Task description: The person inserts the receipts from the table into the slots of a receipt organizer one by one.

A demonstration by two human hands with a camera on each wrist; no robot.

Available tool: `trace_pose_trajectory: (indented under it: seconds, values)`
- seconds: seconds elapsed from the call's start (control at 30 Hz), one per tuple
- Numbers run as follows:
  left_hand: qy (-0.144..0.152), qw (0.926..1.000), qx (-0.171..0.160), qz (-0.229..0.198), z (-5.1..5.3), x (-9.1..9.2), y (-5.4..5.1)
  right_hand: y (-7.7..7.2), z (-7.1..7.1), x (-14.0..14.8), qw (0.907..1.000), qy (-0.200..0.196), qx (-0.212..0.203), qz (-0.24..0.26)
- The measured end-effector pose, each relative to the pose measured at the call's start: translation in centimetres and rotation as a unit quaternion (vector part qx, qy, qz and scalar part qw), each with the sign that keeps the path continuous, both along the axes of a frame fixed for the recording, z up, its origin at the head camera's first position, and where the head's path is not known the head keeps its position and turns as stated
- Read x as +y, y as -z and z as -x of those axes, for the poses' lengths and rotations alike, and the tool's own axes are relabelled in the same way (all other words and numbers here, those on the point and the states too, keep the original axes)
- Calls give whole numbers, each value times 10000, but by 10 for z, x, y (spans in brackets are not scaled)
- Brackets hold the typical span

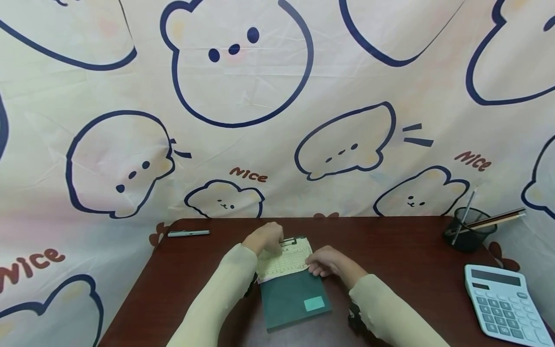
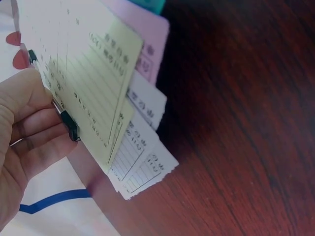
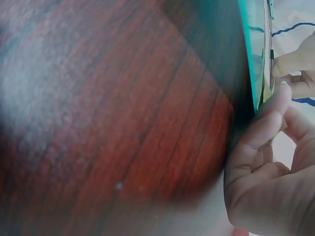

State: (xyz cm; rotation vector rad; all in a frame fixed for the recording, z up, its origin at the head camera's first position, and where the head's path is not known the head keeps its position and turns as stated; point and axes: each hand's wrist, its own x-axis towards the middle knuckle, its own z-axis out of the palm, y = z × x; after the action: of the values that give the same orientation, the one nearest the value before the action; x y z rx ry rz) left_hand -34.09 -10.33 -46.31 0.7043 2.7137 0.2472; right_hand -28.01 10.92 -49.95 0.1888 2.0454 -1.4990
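A stack of printed slips [image 1: 286, 259] lies across the upper part of a dark green folder [image 1: 288, 301]. Pale yellow sheets [image 2: 93, 83] are on top, with white slips [image 2: 147, 167] and a pink slip [image 2: 152, 37] fanned out beneath. A black binder clip [image 2: 70, 126] sits at the stack's top edge. My left hand [image 1: 266, 238] has its fingers curled at that clip and pinches it. At the stack's right edge, my right hand [image 1: 330, 262] pinches the paper between thumb and fingers; in the right wrist view the right hand [image 3: 270, 167] partly hides the edge.
A pen [image 1: 188, 233] lies at the table's far left. At the right, a black mesh pen cup [image 1: 468, 236] holds several pencils, and a white calculator [image 1: 505, 303] lies nearer. A patterned cloth [image 1: 277, 144] hangs behind the dark wooden table [image 1: 386, 250].
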Motion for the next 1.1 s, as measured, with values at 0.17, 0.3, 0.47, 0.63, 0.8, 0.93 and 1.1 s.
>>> trace_pose_trajectory:
  seconds: [0.17,0.3,0.47,0.63,0.8,0.93,1.1]
  values:
    - [26,10000,32,11,-1,1,0,-2,-1,-1,9995,54,-289,-75]
    - [-78,9999,-116,-34,-3,2,-1,-1,-2,-2,9993,156,-336,-86]
    - [-169,9996,-209,20,-4,3,-4,1,-2,-2,9990,285,-324,-67]
    - [-89,9997,-229,61,-4,2,-5,2,-2,-3,9989,351,-298,27]
    - [-30,9998,-170,64,-3,0,-5,3,1,-7,9978,577,-255,184]
    - [-30,9999,-155,8,-3,-2,-4,4,2,-10,9967,743,-268,209]
    - [-70,9998,-137,-150,-7,-6,0,5,1,-13,9969,729,-253,180]
